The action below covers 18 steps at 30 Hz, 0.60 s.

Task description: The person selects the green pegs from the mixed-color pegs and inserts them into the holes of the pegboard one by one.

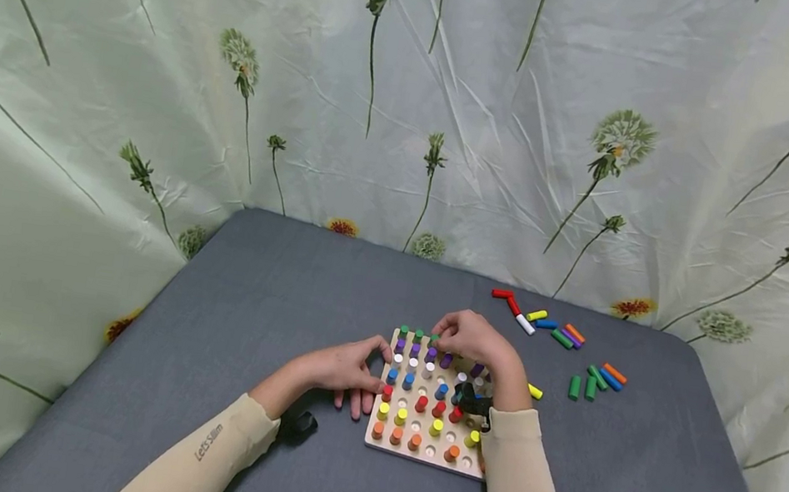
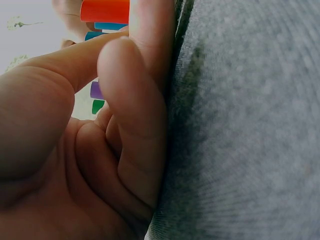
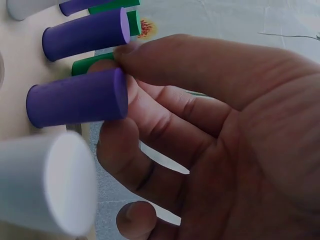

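A wooden pegboard [image 1: 403, 452] lies on the grey table with rows of coloured pegs standing in it, running from orange at the near edge to green at the far edge. My right hand [image 1: 474, 338] reaches over the far edge and pinches a green peg [image 3: 92, 64] between thumb and finger, at the third place of the far row. Purple pegs [image 3: 77, 97] and a white peg [image 3: 65, 185] stand close by in the right wrist view. My left hand [image 1: 347, 365] rests at the board's left edge, fingertips touching it, with nothing in its grasp.
Loose pegs lie right of and behind the board, among them green pegs [image 1: 590, 389], red pegs [image 1: 503, 294] and a white peg [image 1: 525, 324]. A yellow peg [image 1: 535, 391] lies just beside the right forearm. A flower-patterned curtain [image 1: 415, 98] hangs behind the table.
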{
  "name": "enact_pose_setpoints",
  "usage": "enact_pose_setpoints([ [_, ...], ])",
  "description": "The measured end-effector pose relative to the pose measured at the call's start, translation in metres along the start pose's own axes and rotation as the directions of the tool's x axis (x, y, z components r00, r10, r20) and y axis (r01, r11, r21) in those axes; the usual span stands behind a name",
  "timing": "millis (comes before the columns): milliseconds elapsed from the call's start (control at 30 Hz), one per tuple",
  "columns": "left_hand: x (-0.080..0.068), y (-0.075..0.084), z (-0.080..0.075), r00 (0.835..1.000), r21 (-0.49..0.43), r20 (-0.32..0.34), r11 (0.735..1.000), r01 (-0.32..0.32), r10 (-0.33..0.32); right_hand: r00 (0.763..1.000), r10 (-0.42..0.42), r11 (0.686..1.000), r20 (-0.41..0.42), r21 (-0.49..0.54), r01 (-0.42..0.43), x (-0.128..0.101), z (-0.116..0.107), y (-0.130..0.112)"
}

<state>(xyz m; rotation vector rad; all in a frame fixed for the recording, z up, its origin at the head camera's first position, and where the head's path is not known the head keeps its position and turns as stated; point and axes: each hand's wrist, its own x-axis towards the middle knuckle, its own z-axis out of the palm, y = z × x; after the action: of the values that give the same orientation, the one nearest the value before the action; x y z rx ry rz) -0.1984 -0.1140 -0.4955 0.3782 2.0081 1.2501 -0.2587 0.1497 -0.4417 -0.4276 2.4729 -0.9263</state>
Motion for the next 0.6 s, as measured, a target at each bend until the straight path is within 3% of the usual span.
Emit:
enact_pose_setpoints([
  [333, 0.0, 0.0, 0.001, 1.0, 0.005, -0.002, 1.0, -0.001, 0.001, 1.0, 0.005, 1.0, 0.003, -0.014, -0.005, -0.004, -0.002, 0.003],
  [600, 0.001, -0.001, 0.0, 1.0, 0.007, -0.007, 1.0, -0.006, 0.006, 0.995, 0.005, 0.999, -0.105, 0.053, 0.001, -0.026, -0.031, 0.013],
])
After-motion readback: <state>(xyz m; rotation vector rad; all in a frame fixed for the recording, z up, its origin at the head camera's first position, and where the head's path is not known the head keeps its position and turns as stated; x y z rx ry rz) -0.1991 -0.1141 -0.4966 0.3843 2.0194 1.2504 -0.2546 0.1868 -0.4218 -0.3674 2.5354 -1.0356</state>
